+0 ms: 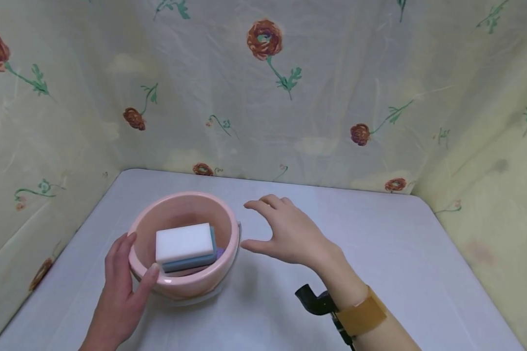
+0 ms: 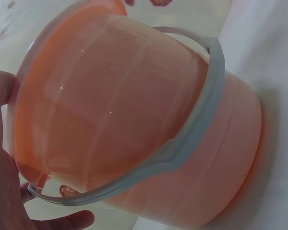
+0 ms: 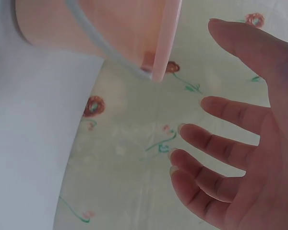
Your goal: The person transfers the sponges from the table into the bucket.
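A pink bucket stands on the table, left of the middle in the head view. Inside it a white block like a sponge lies on a blue-grey one; a bit of something purple shows beside them. My left hand holds the bucket's near-left rim, with thumb and fingertips over the edge. Against the bucket's side hangs its grey handle, lowered. To the right of the bucket, my right hand is apart from it and holds nothing, thumb and fingers spread toward the rim.
The white table reaches back to a flowered curtain, which also hangs along both sides. A black wrist camera is strapped to my right forearm with a tan band.
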{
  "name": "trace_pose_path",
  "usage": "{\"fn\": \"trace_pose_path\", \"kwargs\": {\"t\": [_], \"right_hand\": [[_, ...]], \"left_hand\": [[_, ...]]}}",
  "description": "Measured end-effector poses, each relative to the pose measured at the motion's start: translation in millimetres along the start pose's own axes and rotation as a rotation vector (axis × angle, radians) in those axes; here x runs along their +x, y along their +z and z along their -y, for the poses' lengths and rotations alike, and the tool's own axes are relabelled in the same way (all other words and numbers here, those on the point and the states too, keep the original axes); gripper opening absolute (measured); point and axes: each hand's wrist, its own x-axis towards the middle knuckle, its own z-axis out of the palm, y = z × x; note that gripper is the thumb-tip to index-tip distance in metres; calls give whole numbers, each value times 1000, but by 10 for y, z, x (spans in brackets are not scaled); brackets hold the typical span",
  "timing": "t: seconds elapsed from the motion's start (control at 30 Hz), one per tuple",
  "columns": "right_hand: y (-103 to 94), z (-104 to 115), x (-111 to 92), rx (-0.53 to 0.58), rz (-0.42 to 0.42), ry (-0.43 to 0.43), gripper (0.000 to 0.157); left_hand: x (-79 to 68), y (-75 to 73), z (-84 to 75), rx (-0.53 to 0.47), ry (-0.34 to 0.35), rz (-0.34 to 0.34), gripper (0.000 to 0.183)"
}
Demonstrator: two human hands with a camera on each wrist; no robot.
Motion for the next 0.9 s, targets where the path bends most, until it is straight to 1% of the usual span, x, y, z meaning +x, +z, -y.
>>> {"fn": "trace_pose_path", "kwargs": {"t": [0.17,0.27,0.37,0.57,0.7,0.83,0.9], "right_hand": [[8,-72,-120,16,-19,40,70],[17,-108,-195,23,-26,58,70],[27,-150,-267,30,-40,68,68],[69,-253,-418,36,-69,78,62],[114,-327,-536,54,-94,106,54],[151,-402,-630,80,-133,124,45],[163,-441,-671,90,-155,131,40]], "left_hand": [[0,-26,14,12,1,8,84],[-7,-32,9,18,8,-4,84],[-14,-35,4,17,10,-13,83],[-12,-37,16,23,4,-7,83],[-27,-50,23,36,32,-34,82],[-35,-77,-1,46,66,-79,81],[-35,-94,-23,64,94,-114,78]]}}
